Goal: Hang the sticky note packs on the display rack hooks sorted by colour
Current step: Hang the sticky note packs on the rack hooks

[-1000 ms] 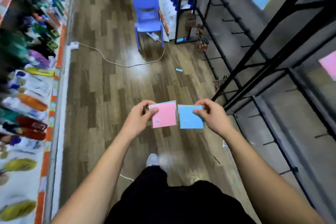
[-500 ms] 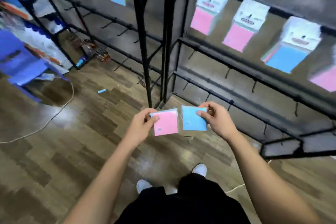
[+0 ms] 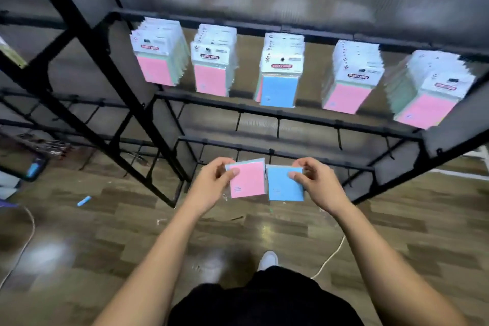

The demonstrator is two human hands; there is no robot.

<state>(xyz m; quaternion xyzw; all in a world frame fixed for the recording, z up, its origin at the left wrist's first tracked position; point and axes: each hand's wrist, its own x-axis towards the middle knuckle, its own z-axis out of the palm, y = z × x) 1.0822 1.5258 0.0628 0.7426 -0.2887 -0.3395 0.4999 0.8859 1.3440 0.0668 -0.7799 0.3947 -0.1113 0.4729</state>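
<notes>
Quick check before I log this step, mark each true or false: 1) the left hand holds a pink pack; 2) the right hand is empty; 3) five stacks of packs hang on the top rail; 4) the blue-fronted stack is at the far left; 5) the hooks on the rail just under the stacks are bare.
1. True. The left hand pinches the pink pack.
2. False. The right hand pinches a blue pack.
3. True. Five hanging stacks show on the top rail.
4. False. The blue-fronted stack is the middle one; the far-left stack is pink-fronted.
5. True. The hooks on the lower rail carry nothing.
</notes>
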